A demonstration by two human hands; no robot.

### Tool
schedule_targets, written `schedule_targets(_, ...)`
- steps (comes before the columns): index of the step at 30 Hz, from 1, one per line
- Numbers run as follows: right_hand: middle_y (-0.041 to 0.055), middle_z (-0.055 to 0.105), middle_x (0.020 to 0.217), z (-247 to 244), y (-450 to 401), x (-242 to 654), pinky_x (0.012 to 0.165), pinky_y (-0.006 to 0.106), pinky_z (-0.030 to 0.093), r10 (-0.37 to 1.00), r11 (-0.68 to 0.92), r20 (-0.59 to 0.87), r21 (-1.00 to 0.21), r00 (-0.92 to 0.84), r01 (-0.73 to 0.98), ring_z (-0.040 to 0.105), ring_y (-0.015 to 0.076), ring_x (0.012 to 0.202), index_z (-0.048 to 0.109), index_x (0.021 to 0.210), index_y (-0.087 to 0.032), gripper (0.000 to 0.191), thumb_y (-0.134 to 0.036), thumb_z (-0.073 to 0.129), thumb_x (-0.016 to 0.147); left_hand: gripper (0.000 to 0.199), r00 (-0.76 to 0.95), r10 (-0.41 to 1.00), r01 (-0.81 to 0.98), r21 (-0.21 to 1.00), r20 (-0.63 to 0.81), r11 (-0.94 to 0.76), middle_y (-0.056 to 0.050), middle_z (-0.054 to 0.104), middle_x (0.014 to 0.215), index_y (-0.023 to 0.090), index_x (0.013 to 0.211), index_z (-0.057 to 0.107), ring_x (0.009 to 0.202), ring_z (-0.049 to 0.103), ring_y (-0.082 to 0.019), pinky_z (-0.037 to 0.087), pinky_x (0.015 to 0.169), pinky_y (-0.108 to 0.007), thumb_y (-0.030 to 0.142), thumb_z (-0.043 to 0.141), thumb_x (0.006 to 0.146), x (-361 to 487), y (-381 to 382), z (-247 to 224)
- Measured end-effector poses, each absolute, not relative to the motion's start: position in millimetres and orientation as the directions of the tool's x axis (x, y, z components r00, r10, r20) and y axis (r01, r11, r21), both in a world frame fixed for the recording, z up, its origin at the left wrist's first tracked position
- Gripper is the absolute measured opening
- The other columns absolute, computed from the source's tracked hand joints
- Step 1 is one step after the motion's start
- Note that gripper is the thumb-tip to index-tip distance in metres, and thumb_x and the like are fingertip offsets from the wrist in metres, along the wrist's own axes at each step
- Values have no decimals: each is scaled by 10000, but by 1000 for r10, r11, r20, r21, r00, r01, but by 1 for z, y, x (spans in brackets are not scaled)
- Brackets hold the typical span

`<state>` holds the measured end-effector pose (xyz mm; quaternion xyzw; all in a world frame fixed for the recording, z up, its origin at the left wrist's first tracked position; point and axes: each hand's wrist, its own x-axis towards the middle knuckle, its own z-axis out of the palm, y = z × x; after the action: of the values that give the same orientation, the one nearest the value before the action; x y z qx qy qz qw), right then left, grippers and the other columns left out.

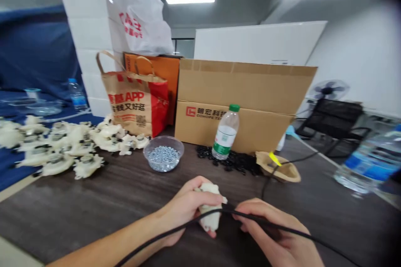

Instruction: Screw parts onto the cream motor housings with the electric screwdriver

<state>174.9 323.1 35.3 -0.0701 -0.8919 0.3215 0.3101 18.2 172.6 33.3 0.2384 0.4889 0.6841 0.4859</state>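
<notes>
My left hand is wrapped round an off-white moulded plastic part, thumb across its upper face. My right hand is close to the part's right side, with thumb and forefinger pinched together. A small dark bit seems to show at these fingertips, but I cannot make out what it is. A black cable crosses the view in front of both hands and hides some of the part. Beyond the hands, a clear bowl contains many small silvery metal pieces.
Several similar off-white parts are heaped at the left. Small black pieces lie around a green-capped bottle, beside a brown tray. Behind stand a cardboard box and a paper bag. A large water bottle is at right.
</notes>
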Motion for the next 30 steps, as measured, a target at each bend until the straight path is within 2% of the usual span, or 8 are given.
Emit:
schedule_targets(5,36,707,801,46,327,169,603,205,565,422,698,389,-716,-819,20,691,162,687,744,832,-187,205,-321,620,925,417,-427,896,-370,927,-118,-54,40,591,684,183,962,539,573,547,-115,520,506,-243,406,800,725,21,171,34)
schedule_targets(9,22,695,822,48,332,181,617,233,524,326,814,246,-563,-913,140,664,157,695,744,863,-198,162,-245,598,918,390,-404,903,-356,935,-147,-7,30,625,689,174,993,540,607,610,-144,552,544,-285,422,722,753,18,177,28)
schedule_targets(13,-3,709,936,47,328,190,746,260,499,204,914,125,-380,-971,143,676,167,834,743,940,-248,206,-116,586,919,449,-364,919,-313,949,-152,32,11,669,718,165,957,552,596,638,-155,531,523,-272,365,823,660,17,181,20)
schedule_targets(16,-12,713,981,43,325,189,838,283,476,184,931,76,-333,-980,149,673,183,911,733,993,-258,258,-51,622,884,474,-356,927,-256,966,-115,22,37,644,704,169,879,532,583,581,-108,484,532,-227,300,900,610,20,177,18)
schedule_targets(20,7,709,940,41,322,186,804,283,458,202,933,41,-313,-979,179,667,188,891,730,918,-221,293,12,555,886,448,-310,947,-133,990,-82,42,68,604,679,186,847,486,584,497,-79,390,520,-195,212,892,659,24,167,22)
schedule_targets(23,4,701,902,44,320,183,775,261,451,201,915,60,-369,-978,166,657,170,860,727,876,-209,302,29,542,873,433,-267,962,38,996,-62,75,83,564,687,211,858,451,606,472,-89,356,524,-198,234,855,704,27,161,28)
schedule_targets(26,-18,693,874,46,317,181,686,222,443,217,838,85,-528,-972,141,635,132,764,741,887,-221,278,9,591,843,358,-279,960,168,983,-29,78,89,527,710,214,873,484,627,449,-93,354,547,-200,156,788,692,30,160,33)
schedule_targets(30,-17,687,825,43,315,180,630,207,442,325,719,159,-682,-932,135,615,120,701,771,894,-218,272,-11,612,816,311,-282,959,118,990,-39,75,48,547,825,192,975,626,705,484,-115,435,614,-205,150,714,680,30,159,34)
